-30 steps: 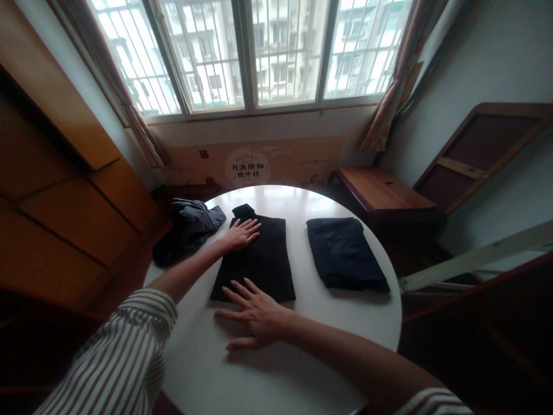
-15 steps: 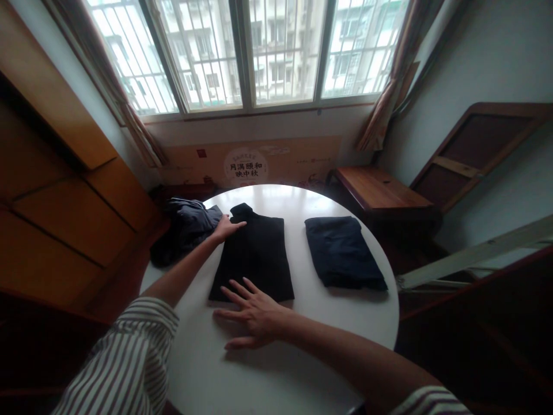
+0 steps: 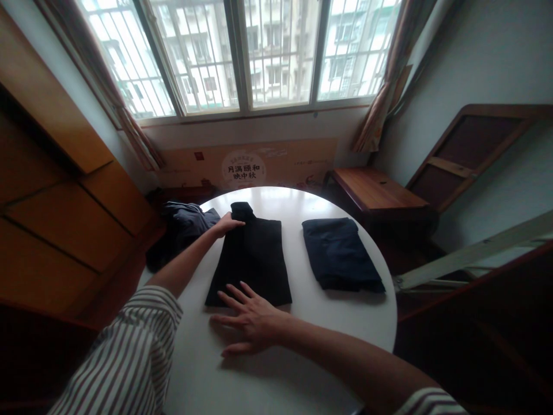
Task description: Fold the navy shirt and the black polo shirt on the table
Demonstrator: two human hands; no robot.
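Observation:
A black folded garment (image 3: 253,259) lies lengthwise in the middle of the round white table (image 3: 276,369). My left hand (image 3: 227,223) reaches to its far left corner, fingers closed on the cloth's edge near the collar. My right hand (image 3: 248,320) lies flat and open on the table, fingers spread, fingertips touching the garment's near edge. A dark navy folded garment (image 3: 339,253) rests to the right, apart from both hands.
A crumpled dark grey garment (image 3: 181,230) hangs over the table's left far edge. Wooden cabinets stand at the left, a low wooden bench (image 3: 375,193) at the right. A printed cardboard panel (image 3: 246,167) leans under the window.
My left hand slid from flat on the black garment's upper part to its far left corner and closed on the edge. My right hand stayed put.

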